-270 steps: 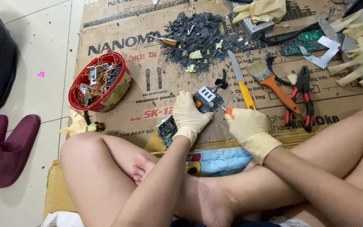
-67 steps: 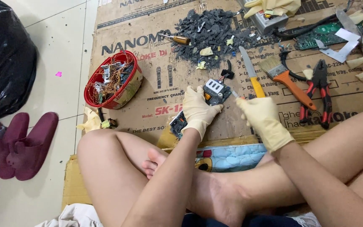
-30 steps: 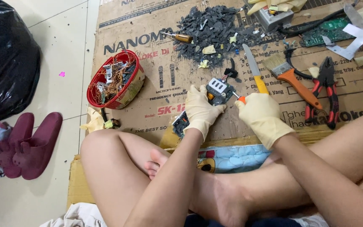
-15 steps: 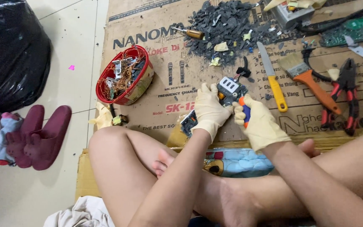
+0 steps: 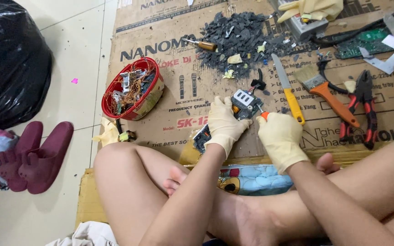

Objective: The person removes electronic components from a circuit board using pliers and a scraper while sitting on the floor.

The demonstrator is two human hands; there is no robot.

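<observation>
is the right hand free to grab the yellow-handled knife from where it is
Probably not right away: the right hand is closed on an orange-handled tool worked into the small circuit part. The yellow-handled knife lies close by on the cardboard, with nothing over it.

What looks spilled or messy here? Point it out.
A heap of dark broken fragments lies loose across the cardboard sheet, with pale scraps scattered through it. A crumpled glove sits on a grey box at the top.

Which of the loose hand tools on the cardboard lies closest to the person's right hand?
The yellow-handled knife, its handle end just beside the right hand; the orange-handled brush and red pliers lie farther right.
</observation>
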